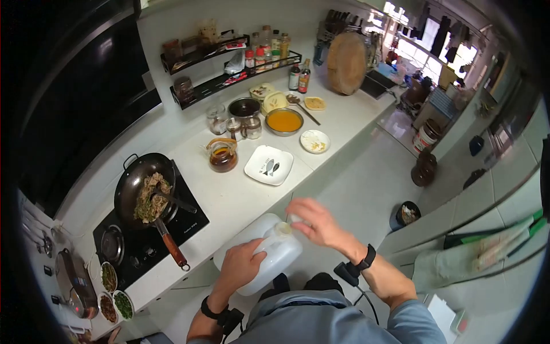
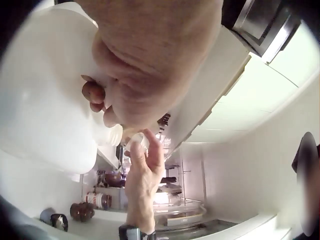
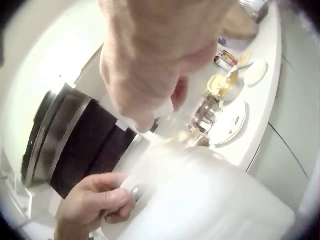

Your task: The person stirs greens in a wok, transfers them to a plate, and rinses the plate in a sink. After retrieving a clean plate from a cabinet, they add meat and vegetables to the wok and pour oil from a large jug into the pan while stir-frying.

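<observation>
A large translucent white plastic jug (image 1: 281,261) leans in front of the body beside the counter edge, its open mouth (image 1: 282,228) facing up. My left hand (image 1: 243,264) grips its handle, with the fingers curled round it in the right wrist view. Just right of the mouth is my right hand (image 1: 322,226). Between its thumb and fingers it pinches a white screw cap (image 2: 142,142), which is apart from the jug's neck (image 2: 114,135) in the left wrist view.
On the cooktop (image 1: 195,215) stands a wok (image 1: 129,189) with cooked food and a spatula. Along the counter are a square fish-patterned plate (image 1: 258,157), a glass teapot (image 1: 222,157), a bowl of orange-yellow liquid (image 1: 285,121) and a small white plate (image 1: 315,150).
</observation>
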A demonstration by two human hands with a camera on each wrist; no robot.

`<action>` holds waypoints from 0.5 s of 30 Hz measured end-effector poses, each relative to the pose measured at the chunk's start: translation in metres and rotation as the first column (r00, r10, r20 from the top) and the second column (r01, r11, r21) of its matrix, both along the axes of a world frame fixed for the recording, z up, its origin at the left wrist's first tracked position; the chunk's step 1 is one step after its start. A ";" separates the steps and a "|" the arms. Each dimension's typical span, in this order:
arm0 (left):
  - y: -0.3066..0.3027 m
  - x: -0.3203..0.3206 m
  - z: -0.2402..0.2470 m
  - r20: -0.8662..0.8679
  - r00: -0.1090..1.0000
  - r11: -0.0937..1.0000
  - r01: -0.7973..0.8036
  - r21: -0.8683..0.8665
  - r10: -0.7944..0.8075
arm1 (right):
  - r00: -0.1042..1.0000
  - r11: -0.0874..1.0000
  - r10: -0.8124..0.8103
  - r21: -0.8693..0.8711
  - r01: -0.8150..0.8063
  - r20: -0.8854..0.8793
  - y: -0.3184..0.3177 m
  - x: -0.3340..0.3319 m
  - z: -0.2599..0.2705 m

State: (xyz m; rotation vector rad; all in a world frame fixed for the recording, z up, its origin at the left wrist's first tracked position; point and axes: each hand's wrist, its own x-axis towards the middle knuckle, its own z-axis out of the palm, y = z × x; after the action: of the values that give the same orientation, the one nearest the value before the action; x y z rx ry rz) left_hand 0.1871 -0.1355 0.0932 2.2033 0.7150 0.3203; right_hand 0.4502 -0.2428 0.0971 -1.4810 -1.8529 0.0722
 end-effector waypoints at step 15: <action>0.018 0.089 0.046 -0.303 0.774 0.775 -0.614 -0.145 0.556 | 0.976 0.931 -0.160 -0.306 0.200 0.150 0.195 0.270 -0.213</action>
State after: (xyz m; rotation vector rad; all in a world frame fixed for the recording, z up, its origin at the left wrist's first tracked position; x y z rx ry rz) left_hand 0.2756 -0.1172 0.1396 1.7529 1.5156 0.2551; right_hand 0.7197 -0.0474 -0.1160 -1.9130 -1.8555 0.2057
